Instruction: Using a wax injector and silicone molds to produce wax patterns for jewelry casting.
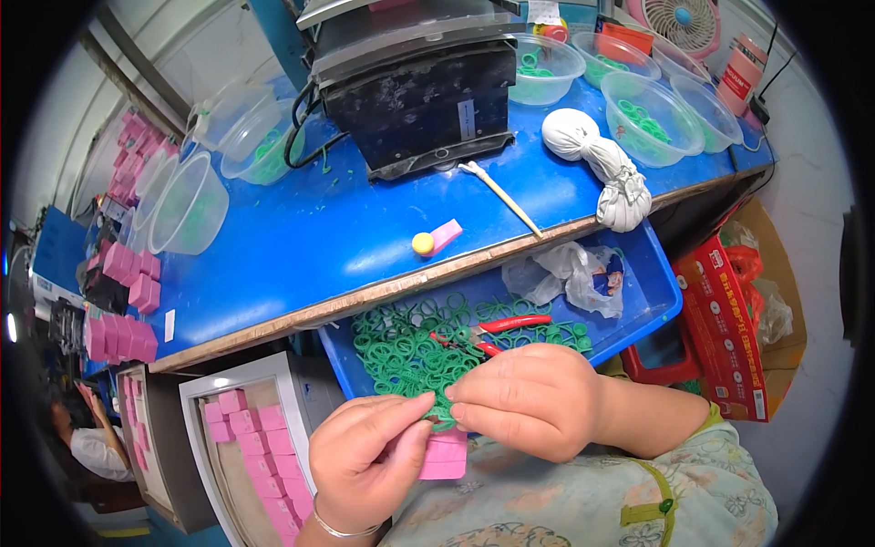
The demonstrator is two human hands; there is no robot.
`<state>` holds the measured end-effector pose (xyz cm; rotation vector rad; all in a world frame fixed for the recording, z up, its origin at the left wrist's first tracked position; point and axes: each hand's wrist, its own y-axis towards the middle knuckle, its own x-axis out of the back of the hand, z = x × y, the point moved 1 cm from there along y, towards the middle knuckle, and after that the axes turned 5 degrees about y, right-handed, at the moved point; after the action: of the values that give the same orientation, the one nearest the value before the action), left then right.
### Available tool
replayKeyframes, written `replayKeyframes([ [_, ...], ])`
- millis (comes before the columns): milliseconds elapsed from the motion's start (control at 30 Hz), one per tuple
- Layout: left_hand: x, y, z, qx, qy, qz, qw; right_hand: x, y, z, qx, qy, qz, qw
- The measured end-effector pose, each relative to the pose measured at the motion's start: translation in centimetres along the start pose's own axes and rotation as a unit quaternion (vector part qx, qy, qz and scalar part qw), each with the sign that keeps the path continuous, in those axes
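My left hand (369,456) and my right hand (524,401) meet low in the middle, fingertips pinched on a small green piece (441,419), partly hidden by the fingers. Under them a pink block (442,460) shows between the hands; which fingers hold it is hidden. Beyond my hands, a blue tray (658,287) holds a heap of green rings (401,346), red-handled cutters (515,324) and a crumpled plastic bag (556,269).
A blue bench (301,255) bears a black machine (415,118), clear bowls (187,210), a white cloth bundle (597,159), a stick (506,205) and pink blocks (118,337). Trays of pink blocks (260,442), a red carton (715,328) and another person (100,456) flank me.
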<state>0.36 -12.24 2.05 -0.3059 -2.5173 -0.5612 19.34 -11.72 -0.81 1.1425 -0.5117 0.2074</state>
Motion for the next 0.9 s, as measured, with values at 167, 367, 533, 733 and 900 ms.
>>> replayKeyframes([
  [167, -0.1, 0.5, -0.8, -0.109, 0.109, -0.019, 0.988, 0.0, 0.0, 0.3, 0.028, -0.013, 0.013, 0.999],
  [367, -0.4, 0.2, -1.0, -0.115, 0.125, -0.043, 0.985, -0.2, -0.1, 0.6, 0.024, -0.003, 0.002, 1.000],
  [533, -0.3, 0.1, -1.1, -0.082, 0.093, -0.037, 0.992, -0.1, -0.1, 0.5, 0.017, 0.002, -0.013, 1.000],
  [733, -0.7, -0.2, -1.8, -0.060, 0.114, -0.055, 0.990, -0.2, -0.1, 0.7, 0.024, 0.001, -0.016, 1.000],
  [900, -0.3, 0.1, -1.3, -0.060, 0.061, -0.028, 0.996, -0.1, 0.0, 0.6, 0.023, -0.004, -0.014, 1.000],
])
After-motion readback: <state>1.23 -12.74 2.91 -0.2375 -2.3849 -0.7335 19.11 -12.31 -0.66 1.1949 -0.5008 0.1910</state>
